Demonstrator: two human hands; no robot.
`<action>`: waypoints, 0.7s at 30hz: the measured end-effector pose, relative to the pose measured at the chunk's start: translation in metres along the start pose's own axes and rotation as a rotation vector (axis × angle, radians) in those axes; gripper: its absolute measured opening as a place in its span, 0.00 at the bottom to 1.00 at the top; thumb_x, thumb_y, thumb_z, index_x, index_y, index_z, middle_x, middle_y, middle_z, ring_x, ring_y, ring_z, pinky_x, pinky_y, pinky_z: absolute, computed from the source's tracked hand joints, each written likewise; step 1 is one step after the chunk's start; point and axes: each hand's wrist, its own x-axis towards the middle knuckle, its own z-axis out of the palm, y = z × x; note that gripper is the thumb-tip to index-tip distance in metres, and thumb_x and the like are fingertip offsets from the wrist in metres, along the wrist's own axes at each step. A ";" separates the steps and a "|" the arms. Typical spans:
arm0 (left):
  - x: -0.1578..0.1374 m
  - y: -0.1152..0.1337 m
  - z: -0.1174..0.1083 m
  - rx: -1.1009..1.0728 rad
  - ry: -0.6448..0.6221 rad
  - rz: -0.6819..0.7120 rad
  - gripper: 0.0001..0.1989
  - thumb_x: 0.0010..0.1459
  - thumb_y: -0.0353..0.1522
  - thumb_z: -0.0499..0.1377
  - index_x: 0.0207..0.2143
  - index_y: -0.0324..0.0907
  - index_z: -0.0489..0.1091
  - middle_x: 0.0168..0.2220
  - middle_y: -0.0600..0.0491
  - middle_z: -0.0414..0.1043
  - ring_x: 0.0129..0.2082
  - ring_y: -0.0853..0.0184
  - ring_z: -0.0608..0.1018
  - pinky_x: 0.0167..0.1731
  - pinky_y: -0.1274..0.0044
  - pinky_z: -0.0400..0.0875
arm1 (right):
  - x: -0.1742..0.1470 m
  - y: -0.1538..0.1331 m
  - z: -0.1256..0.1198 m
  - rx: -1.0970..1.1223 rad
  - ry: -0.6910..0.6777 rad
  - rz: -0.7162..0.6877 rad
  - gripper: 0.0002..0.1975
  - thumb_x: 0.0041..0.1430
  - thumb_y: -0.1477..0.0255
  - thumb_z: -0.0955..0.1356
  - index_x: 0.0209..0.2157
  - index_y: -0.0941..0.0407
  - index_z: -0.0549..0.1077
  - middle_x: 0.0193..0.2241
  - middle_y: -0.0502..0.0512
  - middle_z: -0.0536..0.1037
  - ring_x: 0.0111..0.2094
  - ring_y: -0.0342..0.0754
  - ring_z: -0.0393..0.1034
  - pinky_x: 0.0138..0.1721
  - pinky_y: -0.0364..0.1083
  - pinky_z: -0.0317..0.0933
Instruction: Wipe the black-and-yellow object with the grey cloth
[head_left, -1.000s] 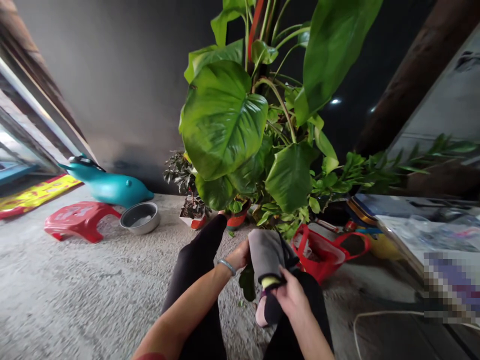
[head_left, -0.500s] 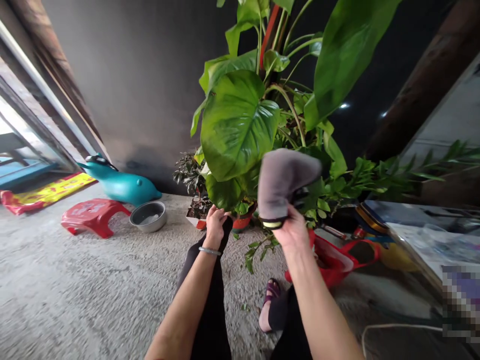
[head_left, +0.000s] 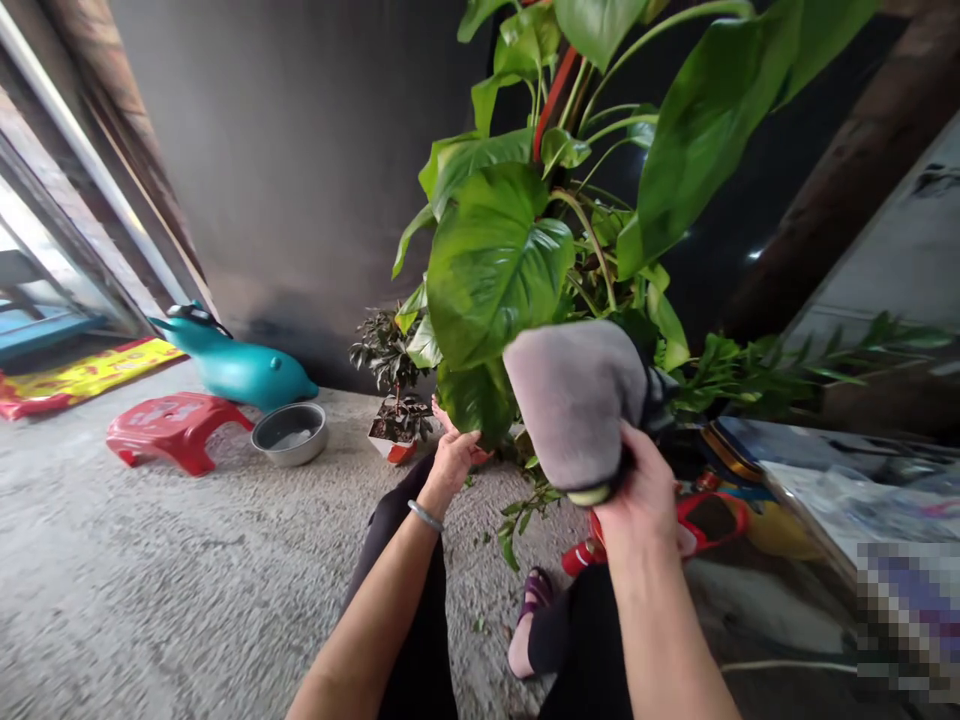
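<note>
My right hand (head_left: 642,485) is closed around a folded grey cloth (head_left: 574,400), soft-looking, with a black and pale yellow edge. The cloth hangs in front of the big potted plant and hides part of its lower stems. My left hand (head_left: 454,465), with a grey bangle on its wrist, has its fingers at the bottom edge of a low dark green leaf (head_left: 476,400) and appears to pinch it. Just above spreads a larger glossy heart-shaped leaf (head_left: 499,265), close to the cloth's upper left side.
A small potted plant (head_left: 396,425) stands left of my left hand. Further left are a grey bowl (head_left: 291,440), a red stool (head_left: 176,425) and a teal animal-shaped toy (head_left: 240,370). On the right are a red basket (head_left: 720,525) and a cluttered table (head_left: 817,480).
My right hand has moved right and slightly down with the cloth, whose broad side now shows. My left hand has shifted right to the low leaf's edge. The view has turned slightly.
</note>
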 end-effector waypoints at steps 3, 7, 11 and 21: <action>-0.003 -0.002 0.001 0.038 -0.020 0.017 0.15 0.39 0.34 0.75 0.28 0.42 0.74 0.23 0.56 0.74 0.23 0.70 0.74 0.29 0.76 0.74 | 0.024 0.025 0.040 0.057 0.022 0.156 0.07 0.57 0.81 0.72 0.37 0.57 0.81 0.28 0.49 0.86 0.35 0.47 0.85 0.54 0.50 0.79; -0.001 -0.002 -0.006 0.079 0.029 0.039 0.15 0.39 0.34 0.75 0.24 0.42 0.71 0.21 0.57 0.72 0.20 0.72 0.71 0.24 0.78 0.68 | 0.000 0.072 0.001 -0.030 0.140 0.389 0.07 0.58 0.82 0.72 0.31 0.56 0.79 0.27 0.51 0.86 0.32 0.47 0.84 0.47 0.46 0.81; 0.001 -0.001 -0.012 0.083 0.036 -0.011 0.15 0.41 0.34 0.76 0.27 0.40 0.73 0.22 0.57 0.73 0.20 0.71 0.72 0.24 0.78 0.67 | -0.046 0.058 -0.055 -0.121 0.122 0.442 0.05 0.53 0.79 0.76 0.32 0.56 0.82 0.29 0.54 0.87 0.43 0.57 0.87 0.52 0.54 0.81; 0.001 -0.016 -0.006 0.108 0.022 0.022 0.16 0.46 0.38 0.76 0.26 0.41 0.73 0.22 0.56 0.71 0.23 0.69 0.75 0.29 0.76 0.76 | 0.015 0.030 0.046 0.016 0.095 0.094 0.08 0.62 0.78 0.71 0.42 0.57 0.82 0.31 0.50 0.88 0.39 0.46 0.85 0.56 0.48 0.77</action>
